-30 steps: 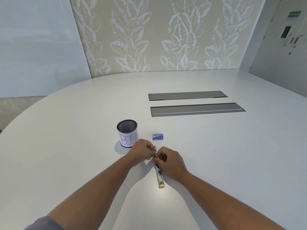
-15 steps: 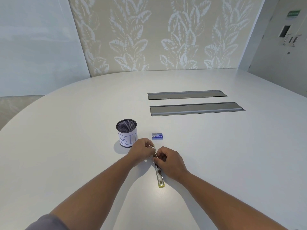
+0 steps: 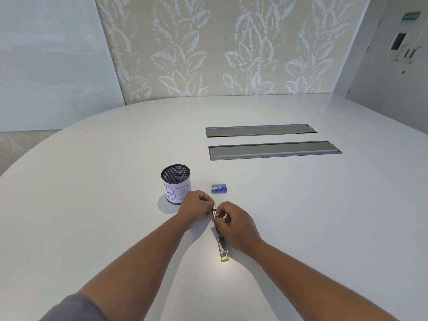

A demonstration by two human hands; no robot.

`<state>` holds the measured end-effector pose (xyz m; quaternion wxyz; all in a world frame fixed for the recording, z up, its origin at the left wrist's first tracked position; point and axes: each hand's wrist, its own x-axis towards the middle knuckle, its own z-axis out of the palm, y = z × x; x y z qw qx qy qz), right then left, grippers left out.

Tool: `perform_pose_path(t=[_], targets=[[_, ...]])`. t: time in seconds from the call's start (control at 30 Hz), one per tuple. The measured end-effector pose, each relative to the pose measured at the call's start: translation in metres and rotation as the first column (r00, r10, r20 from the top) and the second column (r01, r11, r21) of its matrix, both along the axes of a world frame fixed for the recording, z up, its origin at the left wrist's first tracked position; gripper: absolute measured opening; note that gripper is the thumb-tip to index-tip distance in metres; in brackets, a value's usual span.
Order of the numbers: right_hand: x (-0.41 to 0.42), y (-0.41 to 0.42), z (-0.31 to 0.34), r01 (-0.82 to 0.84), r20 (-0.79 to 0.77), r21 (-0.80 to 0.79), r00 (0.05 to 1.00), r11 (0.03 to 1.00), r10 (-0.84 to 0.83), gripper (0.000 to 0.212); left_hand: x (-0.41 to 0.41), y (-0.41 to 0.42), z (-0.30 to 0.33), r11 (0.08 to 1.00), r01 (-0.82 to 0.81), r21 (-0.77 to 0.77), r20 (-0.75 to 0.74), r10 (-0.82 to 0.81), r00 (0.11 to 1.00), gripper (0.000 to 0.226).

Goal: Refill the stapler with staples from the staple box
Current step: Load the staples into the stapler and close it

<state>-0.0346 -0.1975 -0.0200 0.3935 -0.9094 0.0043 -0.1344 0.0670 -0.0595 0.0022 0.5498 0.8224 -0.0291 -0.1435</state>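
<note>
The stapler (image 3: 222,247) lies swung open flat on the white table, its metal length running toward me and a yellow tip at the near end. My left hand (image 3: 194,206) pinches its far end from the left. My right hand (image 3: 234,222) pinches the same spot from the right and covers the middle of the stapler. A small shiny metal piece shows between my fingertips; I cannot tell if it is a staple strip. The blue staple box (image 3: 219,188) sits shut just beyond my hands.
A black mesh cup (image 3: 175,183) with a paper label reading BIN stands left of the staple box, close to my left hand. Two long grey cable hatches (image 3: 273,150) are set into the table farther back. The table's curved edge runs behind them.
Both hands stay on the far end of the stapler with only small finger movements. The stapler and box have not moved.
</note>
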Motion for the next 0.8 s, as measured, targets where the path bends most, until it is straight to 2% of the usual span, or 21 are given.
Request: perform_pose_path(t=[0.17,0.3,0.43,0.57,0.8], targets=[[-0.004,0.003,0.002,-0.056,0.016,-0.07,0.998,0.996,0.057,0.004,0.0,0.001,-0.002,1.0,0.006,-0.024,-0.007,-0.006,1.0,0.006],[-0.001,0.003,0.0,-0.053,0.011,-0.078,0.998,0.995,0.055,0.012,0.002,0.002,-0.004,1.0,0.006,-0.025,-0.007,-0.006,1.0,0.004],[0.004,0.004,-0.009,0.013,0.072,-0.184,0.997,0.983,0.0,0.024,0.003,0.003,-0.004,1.0,0.012,-0.027,-0.005,-0.012,1.0,0.005],[0.01,0.008,-0.014,0.046,0.046,-0.225,0.998,0.973,-0.037,0.037,0.004,0.002,-0.005,1.0,0.006,-0.027,-0.016,-0.006,1.0,0.004],[0.011,0.008,-0.013,0.041,0.045,-0.228,0.998,0.973,-0.032,0.036,0.004,0.002,-0.007,0.999,0.013,-0.037,-0.007,-0.013,1.0,0.004]])
